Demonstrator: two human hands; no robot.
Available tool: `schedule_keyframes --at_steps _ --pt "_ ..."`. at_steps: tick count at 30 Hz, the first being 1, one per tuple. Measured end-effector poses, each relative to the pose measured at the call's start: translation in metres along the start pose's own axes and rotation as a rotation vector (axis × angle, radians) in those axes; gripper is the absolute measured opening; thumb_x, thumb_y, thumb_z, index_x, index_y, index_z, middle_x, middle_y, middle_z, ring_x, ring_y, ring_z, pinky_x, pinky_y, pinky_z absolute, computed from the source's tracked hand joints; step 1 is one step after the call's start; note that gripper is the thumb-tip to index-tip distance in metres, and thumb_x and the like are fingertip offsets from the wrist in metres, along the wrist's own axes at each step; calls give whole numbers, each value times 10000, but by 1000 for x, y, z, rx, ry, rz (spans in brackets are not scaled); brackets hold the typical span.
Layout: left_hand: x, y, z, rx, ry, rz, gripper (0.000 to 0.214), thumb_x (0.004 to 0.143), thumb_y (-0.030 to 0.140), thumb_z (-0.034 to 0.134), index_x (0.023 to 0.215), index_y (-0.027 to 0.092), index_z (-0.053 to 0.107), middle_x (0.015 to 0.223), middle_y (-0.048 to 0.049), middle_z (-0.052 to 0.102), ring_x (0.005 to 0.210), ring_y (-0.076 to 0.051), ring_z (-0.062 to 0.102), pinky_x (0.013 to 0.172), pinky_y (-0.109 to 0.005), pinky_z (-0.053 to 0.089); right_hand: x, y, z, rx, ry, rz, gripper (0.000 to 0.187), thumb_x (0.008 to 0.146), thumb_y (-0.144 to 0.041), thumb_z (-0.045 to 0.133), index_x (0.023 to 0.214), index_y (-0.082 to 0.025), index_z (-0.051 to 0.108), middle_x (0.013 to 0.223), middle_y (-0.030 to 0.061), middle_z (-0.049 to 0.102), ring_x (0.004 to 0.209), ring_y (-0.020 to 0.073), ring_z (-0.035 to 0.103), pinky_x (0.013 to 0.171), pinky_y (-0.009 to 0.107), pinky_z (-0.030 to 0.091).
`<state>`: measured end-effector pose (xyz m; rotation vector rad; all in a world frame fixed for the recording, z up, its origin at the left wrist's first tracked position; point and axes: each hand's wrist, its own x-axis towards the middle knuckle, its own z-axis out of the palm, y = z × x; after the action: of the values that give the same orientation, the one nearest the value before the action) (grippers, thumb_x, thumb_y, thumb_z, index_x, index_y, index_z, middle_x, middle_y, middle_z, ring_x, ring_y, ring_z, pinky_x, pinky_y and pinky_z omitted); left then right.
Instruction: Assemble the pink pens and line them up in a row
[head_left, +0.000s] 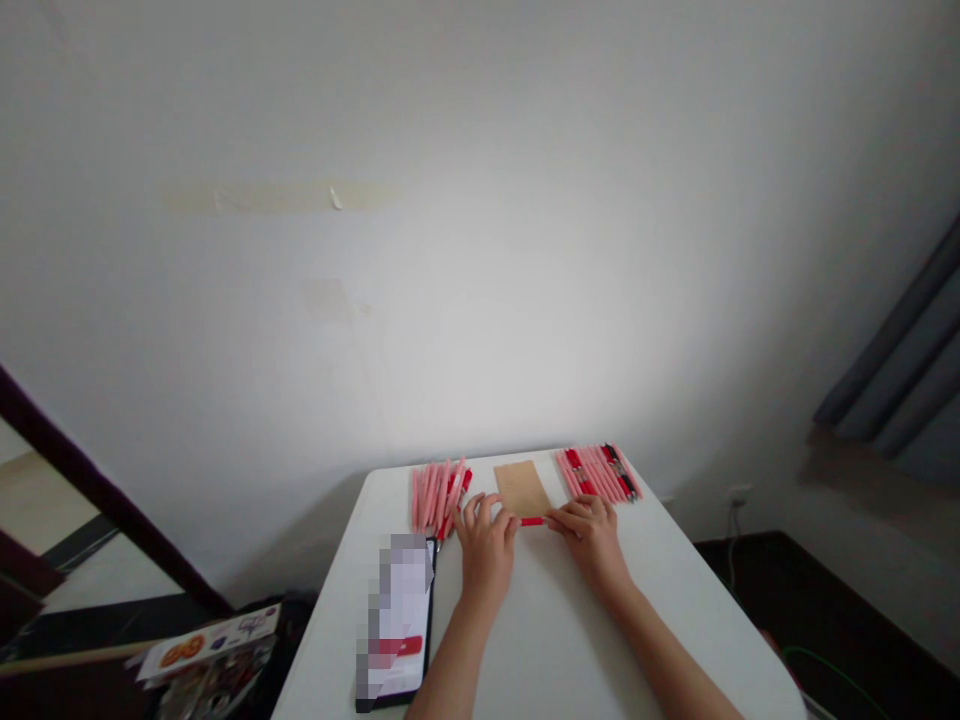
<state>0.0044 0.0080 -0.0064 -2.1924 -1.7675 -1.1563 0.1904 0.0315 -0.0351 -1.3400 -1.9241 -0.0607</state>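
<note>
1. a red pen (532,521) lies crosswise at the near edge of a brown paper sheet (523,490), toward the far side of the white tabletop (547,640), its middle bare between two hands
2. the left hand (487,535) is grasping the left end of the red pen with its fingertips, the other fingers bent and raised
3. the right hand (594,530) is grasping the right end, its fingertips drawn together
4. the red pen is probably light and stiff, with a smooth, round barrel that could slip or roll, and hardly fragile, so a mild pinch should do
5. the ends look like the best place for two hands to hold it level; one hand alone would do better at the middle
6. the brown paper sheet looks thin and likely creases easily, so it is best taken by its edges
7. a left pile of pink sticks (430,495), with some red among them, lies loosely just left of the left hand; a neater right pile (604,475), with red and black pieces, lies far right, beyond the right hand
8. a phone (409,620) lies near left, its screen partly blurred
</note>
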Motion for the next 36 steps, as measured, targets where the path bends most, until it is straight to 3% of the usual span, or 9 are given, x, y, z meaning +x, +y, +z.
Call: schedule_keyframes --at_steps 3,7,21,30,36 --pt "0 0 -1 -22 -6 21 131 814 286 585 927 277 650 1139 -21 594 1145 -248 444 1054 -584 246 0 0 -1 -4 -3 0 200 883 -429 549 1026 -414 688 876 -17 718 950 230 519 915 437 281" --pt "0 1 -2 6 -14 28 88 782 241 620 855 278 654 1133 -9 592 1142 -246 449 1050 -585 241 1 -4 -3 -3 -17 -9 200 888 -420 541 1017 -413 693 874 -13 718 950 233 525 915 440 289" --pt "1 0 1 29 -34 -3 201 875 261 482 786 231 659 1119 -26 598 1131 -232 446 1046 -590 235 3 -7 -6 31 -28 -6 196 888 -396 550 1017 -403 697 868 -3 719 951 238 525 929 457 283" --pt "0 0 -1 -32 -40 35 122 753 281 660 875 267 655 1148 -30 556 1140 -250 432 1040 -572 265 2 -6 -7 26 -36 -15 199 887 -395 547 1018 -402 696 878 -7 719 951 238 529 919 447 298" --pt "0 1 0 -7 -16 19 85 810 283 589 825 270 671 1125 -26 569 1129 -238 437 1049 -580 240 2 -6 -6 16 -24 -20 189 883 -382 561 1010 -407 698 870 -19 718 947 226 528 928 438 289"
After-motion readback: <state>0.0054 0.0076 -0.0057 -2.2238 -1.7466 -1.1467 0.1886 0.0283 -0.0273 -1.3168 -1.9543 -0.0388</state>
